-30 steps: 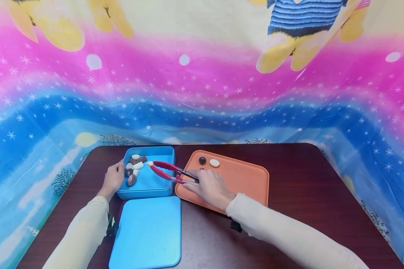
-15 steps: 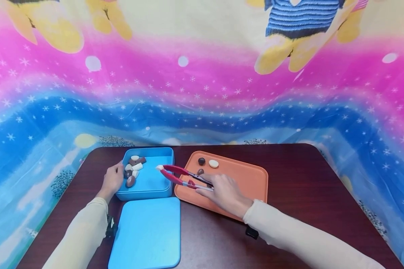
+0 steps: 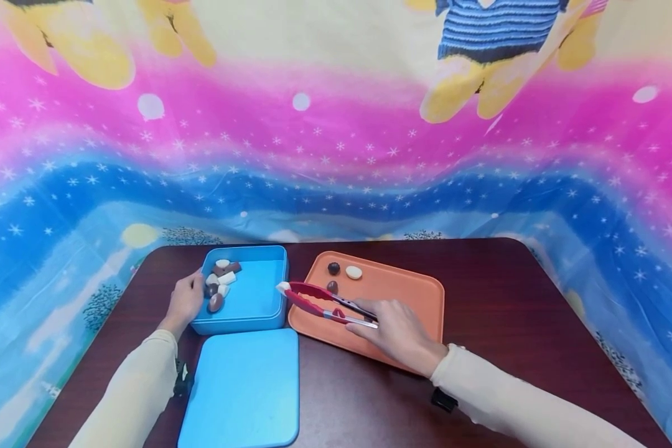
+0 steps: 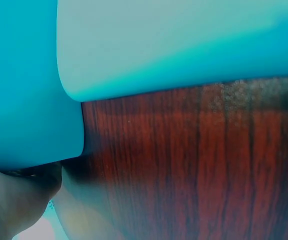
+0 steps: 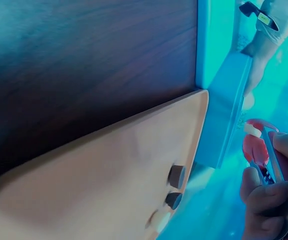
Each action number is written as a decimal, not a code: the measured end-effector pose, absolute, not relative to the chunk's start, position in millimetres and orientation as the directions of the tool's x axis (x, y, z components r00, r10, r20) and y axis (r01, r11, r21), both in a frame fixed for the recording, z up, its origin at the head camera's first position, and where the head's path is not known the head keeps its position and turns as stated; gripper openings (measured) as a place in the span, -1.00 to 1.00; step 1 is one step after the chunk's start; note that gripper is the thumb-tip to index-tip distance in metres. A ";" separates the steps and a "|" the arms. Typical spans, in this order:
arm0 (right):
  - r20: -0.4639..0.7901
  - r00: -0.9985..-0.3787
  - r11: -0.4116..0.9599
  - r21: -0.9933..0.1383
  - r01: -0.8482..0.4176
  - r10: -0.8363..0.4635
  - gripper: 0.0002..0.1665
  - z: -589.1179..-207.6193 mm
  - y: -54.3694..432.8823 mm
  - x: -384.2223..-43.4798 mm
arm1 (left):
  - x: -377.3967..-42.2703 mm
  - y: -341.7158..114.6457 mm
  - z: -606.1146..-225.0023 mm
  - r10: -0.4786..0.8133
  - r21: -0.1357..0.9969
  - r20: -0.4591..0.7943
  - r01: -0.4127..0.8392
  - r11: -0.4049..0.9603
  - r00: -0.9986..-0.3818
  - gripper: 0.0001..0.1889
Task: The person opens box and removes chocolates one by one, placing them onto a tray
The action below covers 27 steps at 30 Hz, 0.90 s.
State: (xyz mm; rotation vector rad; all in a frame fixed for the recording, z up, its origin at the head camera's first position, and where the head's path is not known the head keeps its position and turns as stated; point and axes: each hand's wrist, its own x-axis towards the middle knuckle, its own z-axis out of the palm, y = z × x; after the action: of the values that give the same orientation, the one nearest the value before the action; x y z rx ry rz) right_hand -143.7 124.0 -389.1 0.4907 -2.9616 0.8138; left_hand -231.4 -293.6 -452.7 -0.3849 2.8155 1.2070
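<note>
My left hand point(image 3: 185, 302) holds the left wall of an open blue box point(image 3: 257, 298); in the left wrist view its fingers are mostly hidden. Inside, along the left side, lie several chocolate-like pieces, among them a brown egg-shaped one point(image 3: 215, 303). My right hand point(image 3: 403, 333) grips red-tipped tongs point(image 3: 311, 288) over an orange tray point(image 3: 411, 305). Pinched in their tips is a small white piece point(image 3: 282, 287), above the gap between box and tray; the right wrist view also shows this white piece point(image 5: 252, 130). On the tray sit a dark ball point(image 3: 333, 268), a white oval point(image 3: 354, 272) and a brown piece point(image 3: 332, 287).
A flat blue lid point(image 3: 243, 386) lies in front of the box on the dark wooden table point(image 3: 498, 323). Behind the table's back edge hangs a patterned cloth point(image 3: 336, 186). Each wrist wears a black camera strap.
The tongs, with the white piece in their tips, have moved right from over the box to the tray's left edge. My left hand has stayed on the box.
</note>
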 end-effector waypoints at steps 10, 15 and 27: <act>0.097 -0.967 0.832 -0.493 -0.254 -0.238 -0.37 -392.6 149.6 -134.7 | -231.5 -294.9 -452.8 -0.206 0.714 -0.137 -0.241 0.658 -0.969 -0.37; 0.101 -0.966 0.841 -0.476 -0.256 -0.236 -0.37 -394.3 161.8 -130.7 | -231.9 -295.5 -453.6 -0.199 0.713 -0.147 -0.243 0.657 -0.969 -0.37; 0.119 -0.968 0.843 -0.476 -0.250 -0.220 -0.40 -398.5 191.9 -120.9 | -232.5 -295.1 -453.2 -0.195 0.717 -0.143 -0.238 0.655 -0.970 -0.37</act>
State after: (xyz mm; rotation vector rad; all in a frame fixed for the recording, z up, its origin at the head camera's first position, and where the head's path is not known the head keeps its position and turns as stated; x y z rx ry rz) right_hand -120.9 191.9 -398.5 0.3779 -2.9587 0.7766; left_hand -232.5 -295.1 -453.2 -0.3678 2.8093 1.2284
